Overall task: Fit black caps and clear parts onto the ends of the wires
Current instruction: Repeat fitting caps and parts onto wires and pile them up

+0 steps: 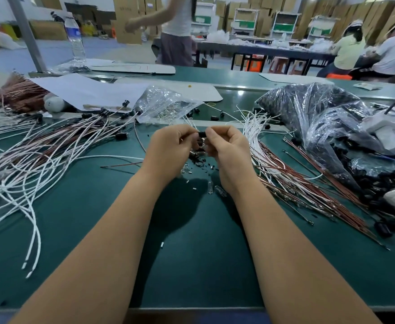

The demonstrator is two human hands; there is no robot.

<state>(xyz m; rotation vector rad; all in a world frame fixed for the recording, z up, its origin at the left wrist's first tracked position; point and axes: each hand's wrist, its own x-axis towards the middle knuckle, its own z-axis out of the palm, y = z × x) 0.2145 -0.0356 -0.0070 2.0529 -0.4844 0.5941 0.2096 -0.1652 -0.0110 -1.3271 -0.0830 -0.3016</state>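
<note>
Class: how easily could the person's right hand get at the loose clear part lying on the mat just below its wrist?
Probably not straight away: the right hand is pinching a black cap together with the left hand. Nothing covers the clear part, so once freed the way looks open.

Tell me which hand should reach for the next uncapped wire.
Right, probably. The bare white and brown wires lie just beside the right hand, which pinches the black cap together with the left hand. The capped wires lie on the left hand's side.
</note>
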